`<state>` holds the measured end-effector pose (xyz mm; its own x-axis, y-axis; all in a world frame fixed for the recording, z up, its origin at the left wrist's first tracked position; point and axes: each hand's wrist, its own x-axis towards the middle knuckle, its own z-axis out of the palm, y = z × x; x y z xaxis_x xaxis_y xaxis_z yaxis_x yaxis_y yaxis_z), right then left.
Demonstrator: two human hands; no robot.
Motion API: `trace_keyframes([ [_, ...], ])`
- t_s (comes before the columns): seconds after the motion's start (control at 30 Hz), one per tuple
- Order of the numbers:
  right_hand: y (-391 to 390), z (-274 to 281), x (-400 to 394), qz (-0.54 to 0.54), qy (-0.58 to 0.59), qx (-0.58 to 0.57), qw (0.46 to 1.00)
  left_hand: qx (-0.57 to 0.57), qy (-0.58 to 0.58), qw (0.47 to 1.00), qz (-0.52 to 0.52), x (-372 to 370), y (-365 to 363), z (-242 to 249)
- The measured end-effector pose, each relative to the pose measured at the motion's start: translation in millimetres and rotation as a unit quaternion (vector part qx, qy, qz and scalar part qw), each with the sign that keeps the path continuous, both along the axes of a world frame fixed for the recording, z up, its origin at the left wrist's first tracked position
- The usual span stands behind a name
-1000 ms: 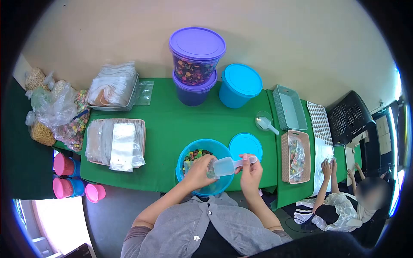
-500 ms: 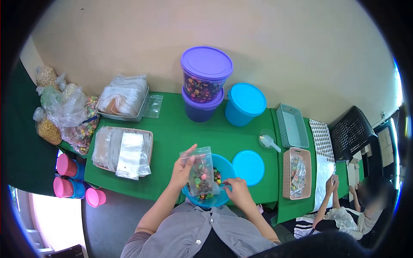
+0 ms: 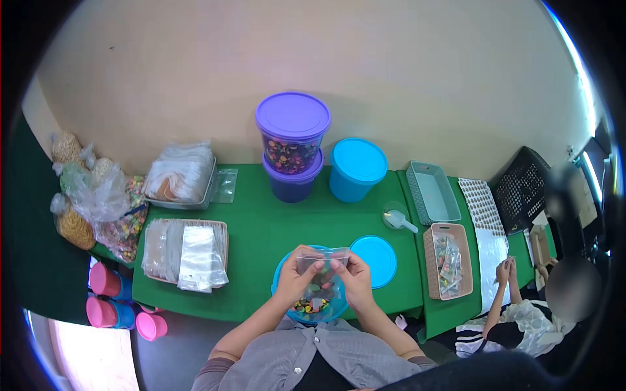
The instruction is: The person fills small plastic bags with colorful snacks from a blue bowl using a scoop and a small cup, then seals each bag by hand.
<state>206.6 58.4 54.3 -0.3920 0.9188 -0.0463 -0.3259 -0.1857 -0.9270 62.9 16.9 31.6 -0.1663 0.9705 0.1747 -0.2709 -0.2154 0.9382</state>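
A clear plastic bag [image 3: 323,277] with colourful sweets inside is held upright over a blue bucket [image 3: 282,277]. My left hand [image 3: 297,274] pinches the bag's left top corner, thumb in front. On the right top corner, my right hand [image 3: 353,277] pinches it the same way, so both thumbs nearly meet near the bag's mouth. Loose colourful sweets [image 3: 310,305] show at the bottom of the bucket, below the bag. Beside the bucket on the right lies a round blue lid [image 3: 373,260].
Purple tubs [image 3: 293,117] and a lidded blue tub [image 3: 358,161] stand at the back. Left are baskets of empty bags [image 3: 202,254] and filled sacks [image 3: 104,202]. Right are a scoop [image 3: 399,220], a basket of packets [image 3: 448,260] and a co-worker's hands [image 3: 506,268].
My right hand has risen from the bucket to the bag's top edge. My left hand has shifted to the left corner. The camera view has tilted upward.
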Motion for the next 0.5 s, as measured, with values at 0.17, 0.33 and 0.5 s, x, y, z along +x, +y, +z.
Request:
trace_keyframes([
  [0.17,3,16,5,-0.034,0.018,0.031,0.999,0.052,0.029,0.998,0.027,7,9,23],
  [0.33,3,31,20,-0.073,0.017,0.127,0.989,0.053,0.108,0.992,0.027,11,13,43],
  [0.5,8,42,46,-0.062,-0.038,0.168,0.983,0.037,0.087,0.993,-0.072,13,19,57],
])
